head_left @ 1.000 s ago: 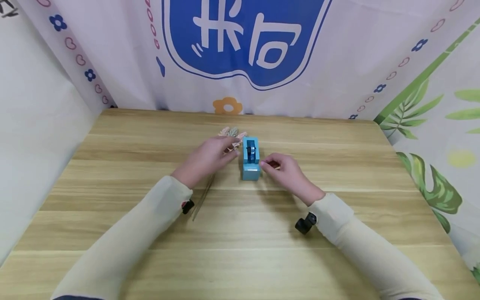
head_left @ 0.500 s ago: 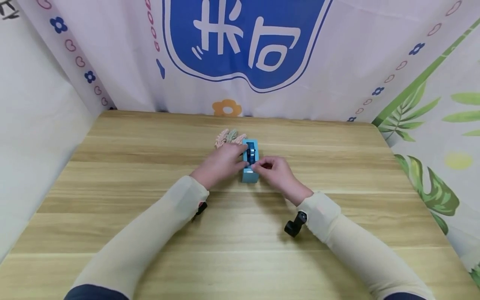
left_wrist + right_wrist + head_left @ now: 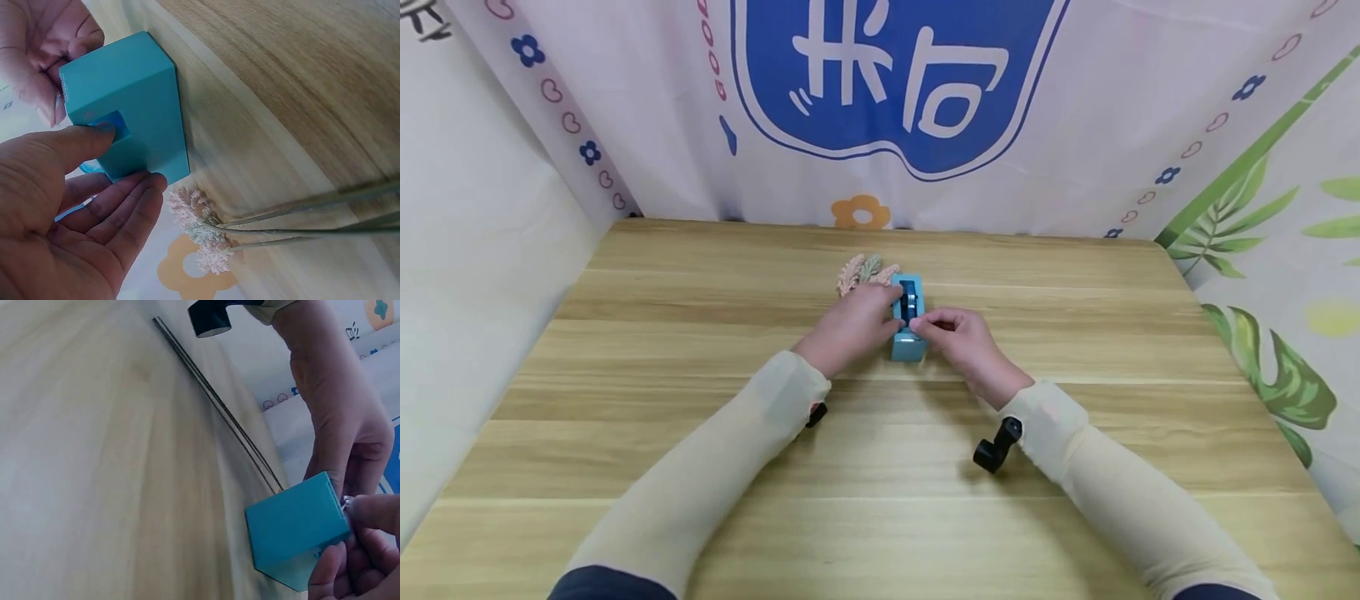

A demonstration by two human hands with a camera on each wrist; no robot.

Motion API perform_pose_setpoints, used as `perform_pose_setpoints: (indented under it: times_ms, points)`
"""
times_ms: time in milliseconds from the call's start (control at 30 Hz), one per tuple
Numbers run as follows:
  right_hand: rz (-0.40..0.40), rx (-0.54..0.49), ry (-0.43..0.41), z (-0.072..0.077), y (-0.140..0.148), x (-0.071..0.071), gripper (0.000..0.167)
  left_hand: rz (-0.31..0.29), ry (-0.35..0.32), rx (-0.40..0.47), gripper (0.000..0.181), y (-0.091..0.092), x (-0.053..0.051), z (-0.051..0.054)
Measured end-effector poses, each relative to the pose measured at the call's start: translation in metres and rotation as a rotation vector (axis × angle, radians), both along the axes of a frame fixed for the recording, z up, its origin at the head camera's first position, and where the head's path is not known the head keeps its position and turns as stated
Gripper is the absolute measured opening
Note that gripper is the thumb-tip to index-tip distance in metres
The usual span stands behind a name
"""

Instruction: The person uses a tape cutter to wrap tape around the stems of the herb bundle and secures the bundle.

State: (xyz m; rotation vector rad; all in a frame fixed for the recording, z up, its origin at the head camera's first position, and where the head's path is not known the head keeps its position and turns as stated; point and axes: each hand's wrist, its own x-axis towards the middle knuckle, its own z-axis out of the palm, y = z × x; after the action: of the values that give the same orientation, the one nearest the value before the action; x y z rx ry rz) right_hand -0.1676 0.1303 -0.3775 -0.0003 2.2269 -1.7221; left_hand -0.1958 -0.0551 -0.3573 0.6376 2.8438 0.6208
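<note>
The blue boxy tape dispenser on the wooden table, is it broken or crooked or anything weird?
Nothing stands out. The blue boxy tape dispenser stands upright on the pale wooden table, with no crack or dent showing, though the left hand and right hand hide parts of it. Nothing looks spilled.

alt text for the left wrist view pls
A left hand grips a teal tape dispenser, with a right hand close to its serrated edge. Pink and pale green long-stemmed flowers lie beside it on a wooden table.

Smooth, plastic-looking tape dispenser (image 3: 140, 94)
</note>
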Motion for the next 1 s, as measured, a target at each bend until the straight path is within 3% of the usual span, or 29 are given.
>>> perform_pose_setpoints:
  times_ms: [333, 1000]
  points:
    - [-0.012, -0.019, -0.033, 0.011, -0.003, -0.0017, 0.025, 0.004, 0.004, -0.005, 0.054, -0.0005, 0.0013, -0.0001]
    - [-0.02, -0.062, -0.065, 0.011, -0.0033, 0.0041, 0.02, 0.01, 0.002, -0.006, 0.053, 0.0016, 0.0018, -0.0008]
